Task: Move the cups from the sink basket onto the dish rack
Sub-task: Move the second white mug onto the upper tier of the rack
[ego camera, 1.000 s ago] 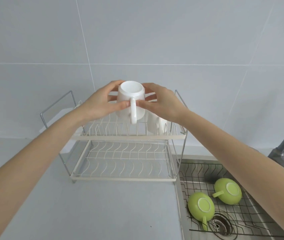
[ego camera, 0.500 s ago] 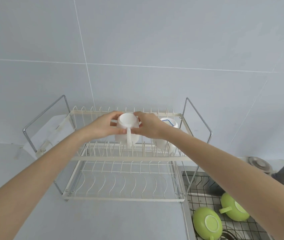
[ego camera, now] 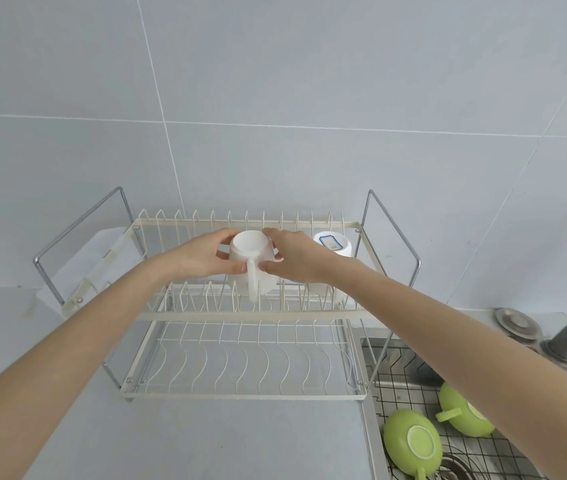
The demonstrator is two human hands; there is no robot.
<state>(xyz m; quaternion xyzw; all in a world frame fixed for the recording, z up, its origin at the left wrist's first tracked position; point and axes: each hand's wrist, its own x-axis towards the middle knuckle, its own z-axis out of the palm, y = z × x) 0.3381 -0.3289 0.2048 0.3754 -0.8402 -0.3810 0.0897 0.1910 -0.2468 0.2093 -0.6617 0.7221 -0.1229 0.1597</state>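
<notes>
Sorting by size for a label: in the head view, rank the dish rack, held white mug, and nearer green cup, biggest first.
1. dish rack
2. nearer green cup
3. white mug
The last two look close; the cup's nearness makes that unsure.

A single wide-angle head-worn view looks forward and slightly down from close range. The tiled wall fills the upper half of the frame, the dish rack sits at centre, the countertop lies below, and the sink basket occupies the lower right corner.
</notes>
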